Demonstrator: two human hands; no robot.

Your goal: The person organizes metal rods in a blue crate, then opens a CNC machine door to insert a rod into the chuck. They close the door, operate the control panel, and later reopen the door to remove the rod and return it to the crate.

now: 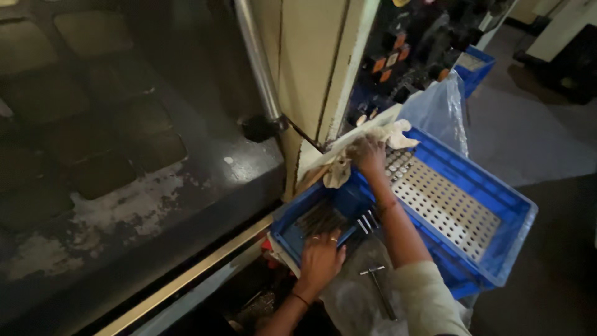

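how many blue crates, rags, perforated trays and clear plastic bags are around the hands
blue crates: 2
rags: 1
perforated trays: 1
clear plastic bags: 1
total: 5
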